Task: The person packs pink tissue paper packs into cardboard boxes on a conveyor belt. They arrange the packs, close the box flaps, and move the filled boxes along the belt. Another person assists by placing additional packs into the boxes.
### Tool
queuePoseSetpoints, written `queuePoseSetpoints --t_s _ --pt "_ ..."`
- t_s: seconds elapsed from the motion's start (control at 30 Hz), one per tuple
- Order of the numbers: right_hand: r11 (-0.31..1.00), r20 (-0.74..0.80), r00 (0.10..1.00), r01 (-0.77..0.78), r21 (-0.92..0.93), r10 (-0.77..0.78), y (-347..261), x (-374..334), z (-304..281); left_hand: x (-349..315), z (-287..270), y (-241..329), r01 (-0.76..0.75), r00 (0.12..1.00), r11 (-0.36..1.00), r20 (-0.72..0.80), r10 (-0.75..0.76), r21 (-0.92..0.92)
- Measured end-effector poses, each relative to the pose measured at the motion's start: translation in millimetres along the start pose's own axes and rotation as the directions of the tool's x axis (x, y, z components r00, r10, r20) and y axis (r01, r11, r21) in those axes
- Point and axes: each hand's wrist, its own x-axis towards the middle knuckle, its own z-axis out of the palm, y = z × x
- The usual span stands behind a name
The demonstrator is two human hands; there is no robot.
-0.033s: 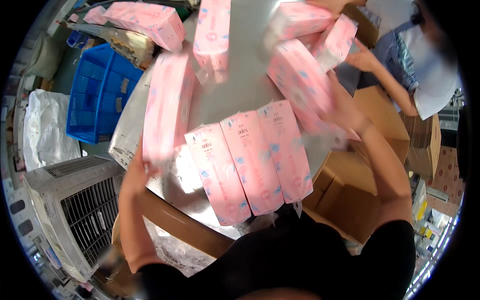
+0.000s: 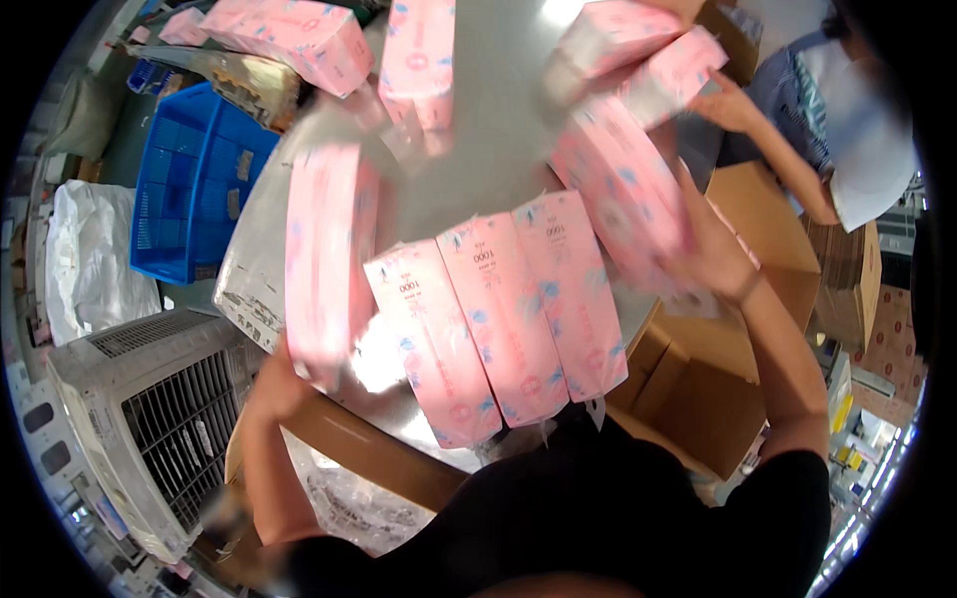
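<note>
My left hand (image 2: pixel 281 387) grips the near end of a long pink tissue pack (image 2: pixel 329 249), its fingers partly hidden and blurred. My right hand (image 2: pixel 716 254) is closed on the near side of another pink tissue pack (image 2: pixel 626 184), which lies slanted and is also blurred. Between my hands, close to my body, three pink tissue packs (image 2: pixel 498 314) with blue leaf prints stand side by side in a row. A co-worker's hand (image 2: pixel 728 103) touches a further pink pack (image 2: pixel 670 78) beyond my right hand.
More pink packs (image 2: pixel 419 60) lie on the metal table (image 2: pixel 488 130) at the far side. Blue crates (image 2: pixel 189 189) and a grey slatted appliance (image 2: pixel 150 419) stand left. An open cardboard box (image 2: pixel 688 409) sits at right, below the table; flattened cartons (image 2: pixel 842 269) stand beyond it.
My left hand and its pack have come nearer to my body. The right pack and hand have shifted slightly right. The three-pack row has barely moved.
</note>
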Motion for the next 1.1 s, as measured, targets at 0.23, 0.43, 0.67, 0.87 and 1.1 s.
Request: queuePoseSetpoints --t_s 0.23,0.43,0.67,0.87,1.1 --pt "0.714 0.426 0.888 -0.412 0.566 0.174 24 -54 63 -26 80 -52 0.045 0.956 0.775 0.252 0.15 -0.631" --pt "0.211 0.434 0.83 -0.522 0.827 0.351 50 -45 83 49 73 -24 -0.011 0.996 0.543 0.037 0.077 -0.839" --pt "0.192 -0.305 0.843 0.243 0.951 0.443 103 -248 42 26 138 57 -0.446 0.823 0.47 -0.143 0.549 -0.762" --pt "0.381 -0.723 0.498 0.624 0.682 0.478 144 -490 15 -19 290 146 -0.521 0.634 0.355 -0.075 0.769 -0.776" --pt "0.788 -0.599 0.608 -0.072 0.611 0.521 237 -594 58 -38 394 267 -0.565 0.813 0.803 0.3 0.5 0.192"
